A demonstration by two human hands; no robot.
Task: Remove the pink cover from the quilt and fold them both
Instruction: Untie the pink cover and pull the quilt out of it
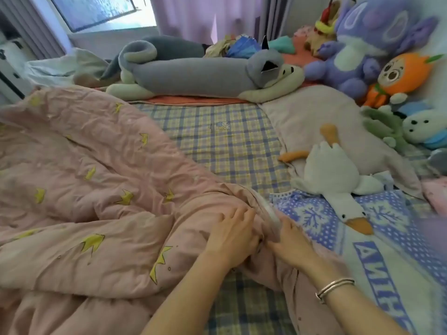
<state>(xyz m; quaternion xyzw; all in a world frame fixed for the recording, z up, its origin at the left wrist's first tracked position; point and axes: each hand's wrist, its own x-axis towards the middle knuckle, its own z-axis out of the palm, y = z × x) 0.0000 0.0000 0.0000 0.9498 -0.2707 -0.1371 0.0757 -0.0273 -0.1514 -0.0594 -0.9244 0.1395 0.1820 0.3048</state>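
A crumpled pink cover printed with yellow crowns lies over the left half of the bed, the quilt inside it. At its right edge a thin strip of white quilt shows through the cover's opening. My left hand rests on the pink fabric just left of that edge, fingers curled into the cloth. My right hand, with silver bangles on the wrist, grips the edge from the right side. Both hands meet at the same spot near the bed's front.
A checked sheet covers the mattress. A white goose plush lies on a blue patterned blanket at right. A long grey cat plush, a pillow and several stuffed toys line the far side.
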